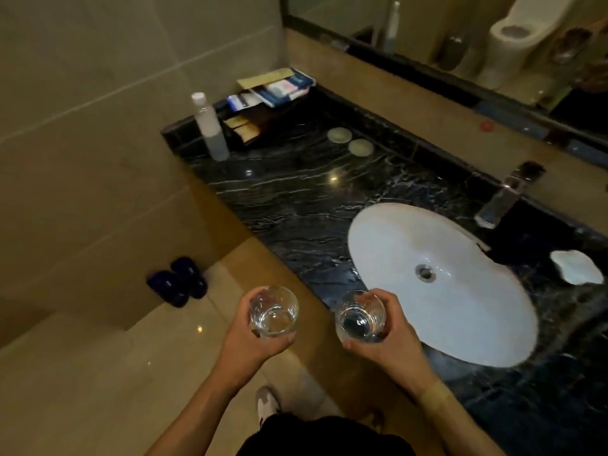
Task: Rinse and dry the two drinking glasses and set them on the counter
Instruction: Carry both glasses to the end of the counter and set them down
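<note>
Two drinking glasses, upright and side by side: left glass (274, 312) gripped in the left hand (255, 337) above the floor, right glass (360, 317) gripped in the right hand (385, 337) over the front edge of the dark marble surface (296, 199). White sink (394, 245) just beyond and right of the right hand, faucet (503, 200) behind it. Far ahead of the hands, a clear bottle (210, 130) and two round coasters (350, 141); blue slippers (177, 281) on the floor left of the left hand.

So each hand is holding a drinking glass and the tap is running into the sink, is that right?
Not quite. The head view shows the left hand and right hand each holding a drinking glass, but the tap is not running; no water falls into the sink.
</note>
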The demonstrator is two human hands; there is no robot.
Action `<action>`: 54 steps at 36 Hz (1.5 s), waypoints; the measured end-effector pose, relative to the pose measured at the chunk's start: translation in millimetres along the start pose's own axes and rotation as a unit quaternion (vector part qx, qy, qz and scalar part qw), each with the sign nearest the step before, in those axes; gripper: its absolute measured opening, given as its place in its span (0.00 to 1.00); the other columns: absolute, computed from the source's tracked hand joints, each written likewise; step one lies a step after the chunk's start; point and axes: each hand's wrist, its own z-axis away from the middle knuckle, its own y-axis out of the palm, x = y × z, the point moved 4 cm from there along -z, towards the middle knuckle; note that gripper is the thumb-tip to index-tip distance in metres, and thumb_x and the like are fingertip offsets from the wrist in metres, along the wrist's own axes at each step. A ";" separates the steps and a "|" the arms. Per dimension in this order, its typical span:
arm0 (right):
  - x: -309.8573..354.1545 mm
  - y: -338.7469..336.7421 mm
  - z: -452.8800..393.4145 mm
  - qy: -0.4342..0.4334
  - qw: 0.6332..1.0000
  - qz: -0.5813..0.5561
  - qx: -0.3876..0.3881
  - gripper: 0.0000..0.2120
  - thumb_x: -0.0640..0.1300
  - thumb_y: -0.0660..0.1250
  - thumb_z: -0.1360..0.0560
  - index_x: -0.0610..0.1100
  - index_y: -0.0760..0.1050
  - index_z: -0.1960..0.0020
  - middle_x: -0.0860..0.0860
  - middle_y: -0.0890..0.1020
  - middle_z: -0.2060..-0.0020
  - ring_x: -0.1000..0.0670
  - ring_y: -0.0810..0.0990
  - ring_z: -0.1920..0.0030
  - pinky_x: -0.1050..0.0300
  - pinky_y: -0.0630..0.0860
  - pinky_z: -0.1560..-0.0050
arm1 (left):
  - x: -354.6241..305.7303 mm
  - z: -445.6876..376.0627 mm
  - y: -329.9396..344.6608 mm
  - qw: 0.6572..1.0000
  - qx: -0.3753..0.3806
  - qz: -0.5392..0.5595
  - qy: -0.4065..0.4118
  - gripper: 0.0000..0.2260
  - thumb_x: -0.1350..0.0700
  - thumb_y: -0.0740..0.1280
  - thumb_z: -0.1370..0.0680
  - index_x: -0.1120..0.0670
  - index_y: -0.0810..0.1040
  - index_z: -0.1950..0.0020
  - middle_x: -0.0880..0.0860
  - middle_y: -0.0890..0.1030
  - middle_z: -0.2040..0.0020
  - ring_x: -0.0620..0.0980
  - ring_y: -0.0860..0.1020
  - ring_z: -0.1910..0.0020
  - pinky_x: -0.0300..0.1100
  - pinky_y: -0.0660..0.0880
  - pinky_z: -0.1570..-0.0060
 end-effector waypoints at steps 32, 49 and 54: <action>116.8 120.5 -221.5 -0.034 0.999 -0.026 -0.027 0.39 0.39 0.84 0.40 0.61 0.69 0.38 0.61 0.78 0.43 0.62 0.78 0.44 0.72 0.75 0.52 | -56.3 -226.0 -157.0 0.998 0.019 0.019 0.054 0.36 0.64 0.82 0.37 0.45 0.72 0.35 0.41 0.80 0.42 0.40 0.79 0.43 0.34 0.77 0.49; 104.7 34.9 -315.1 0.014 0.978 -0.069 -0.196 0.40 0.42 0.84 0.40 0.67 0.65 0.40 0.70 0.79 0.46 0.68 0.78 0.46 0.76 0.72 0.48 | -113.5 -406.0 -49.8 0.973 0.205 -0.096 0.053 0.38 0.60 0.83 0.40 0.39 0.73 0.37 0.39 0.80 0.41 0.40 0.79 0.42 0.31 0.76 0.47; 96.7 25.7 -324.4 0.047 0.966 -0.062 -0.245 0.40 0.44 0.84 0.40 0.68 0.64 0.40 0.71 0.79 0.47 0.71 0.76 0.46 0.78 0.71 0.50 | -118.6 -442.9 -15.6 0.956 0.265 -0.109 0.066 0.38 0.65 0.82 0.39 0.45 0.73 0.34 0.46 0.80 0.39 0.39 0.79 0.43 0.28 0.74 0.48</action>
